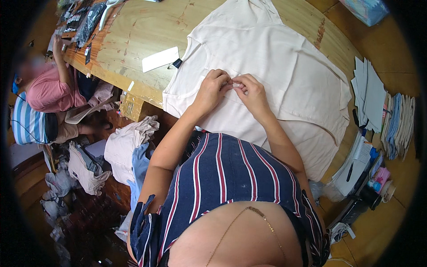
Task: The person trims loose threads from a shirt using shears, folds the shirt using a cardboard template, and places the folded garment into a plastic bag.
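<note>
Across the scuffed, yellowish wooden surface [133, 38] lies a pale cream-pink sleeveless cloth garment [275, 75], spread fairly flat, its neckline toward the person's left. Near the middle of its front, the left hand [212, 93] and right hand [251, 94] meet, fingertips drawn narrow and pinching what looks like a tiny bit of the cloth; from here I can't make out exactly what sits between them. I'd judge the step in hand to be close fingertip work on that one spot, and the next move to call for a fine, steady pinch with the cloth around it left slack.

Just beside the neckline rest a blank white rectangular card [160, 59] and a small black tag [177, 63]. Farther off, a person in a pink top [51, 89] sits to the left, a rumpled pale cloth heap [126, 151] nearer by; to the right stands a row of folded cream and blue fabrics [398, 127].
</note>
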Demonstrator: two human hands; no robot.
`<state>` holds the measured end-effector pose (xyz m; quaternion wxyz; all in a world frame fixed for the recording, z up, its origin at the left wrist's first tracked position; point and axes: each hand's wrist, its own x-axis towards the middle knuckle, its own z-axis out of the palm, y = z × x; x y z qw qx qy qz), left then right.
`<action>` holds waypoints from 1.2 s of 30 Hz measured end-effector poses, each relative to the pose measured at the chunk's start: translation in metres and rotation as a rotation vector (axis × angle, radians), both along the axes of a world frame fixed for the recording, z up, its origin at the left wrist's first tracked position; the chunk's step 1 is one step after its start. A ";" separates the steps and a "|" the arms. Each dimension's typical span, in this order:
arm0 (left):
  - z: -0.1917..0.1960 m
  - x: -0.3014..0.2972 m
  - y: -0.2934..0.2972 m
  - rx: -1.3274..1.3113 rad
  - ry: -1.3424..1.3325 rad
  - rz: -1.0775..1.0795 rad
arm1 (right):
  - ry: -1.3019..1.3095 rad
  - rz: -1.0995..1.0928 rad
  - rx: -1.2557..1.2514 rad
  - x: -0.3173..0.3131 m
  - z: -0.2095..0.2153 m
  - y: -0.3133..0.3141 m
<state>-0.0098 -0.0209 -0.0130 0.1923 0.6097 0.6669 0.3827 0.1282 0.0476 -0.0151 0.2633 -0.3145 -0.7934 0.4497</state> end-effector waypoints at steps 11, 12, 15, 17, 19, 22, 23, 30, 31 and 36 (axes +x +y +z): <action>0.014 -0.036 -0.015 -0.126 -0.078 0.471 | -0.112 -0.034 0.213 -0.006 -0.004 -0.004; 0.014 -0.037 -0.017 -0.127 -0.027 0.407 | -0.132 -0.027 0.261 -0.008 0.004 -0.005; 0.011 -0.040 -0.022 -0.108 0.121 0.253 | -0.181 0.020 0.343 -0.016 0.011 -0.007; 0.011 -0.042 -0.022 -0.062 0.215 0.205 | -0.197 0.036 0.371 -0.021 0.014 -0.009; 0.020 -0.038 -0.021 -0.069 0.112 0.218 | -0.203 0.029 0.393 -0.025 0.016 -0.010; 0.034 -0.035 -0.023 -0.044 0.005 0.187 | -0.231 -0.098 0.408 -0.026 0.008 -0.013; 0.036 -0.036 -0.023 -0.030 -0.023 0.167 | -0.273 -0.105 0.372 -0.025 0.009 -0.013; 0.001 -0.031 -0.023 0.062 0.179 0.194 | -0.200 -0.089 0.311 -0.016 0.021 -0.009; 0.003 -0.027 -0.021 0.096 0.213 0.168 | -0.168 -0.085 0.300 -0.014 0.024 -0.010; 0.005 -0.021 -0.017 0.194 0.236 0.094 | -0.084 -0.107 0.239 -0.004 0.047 -0.018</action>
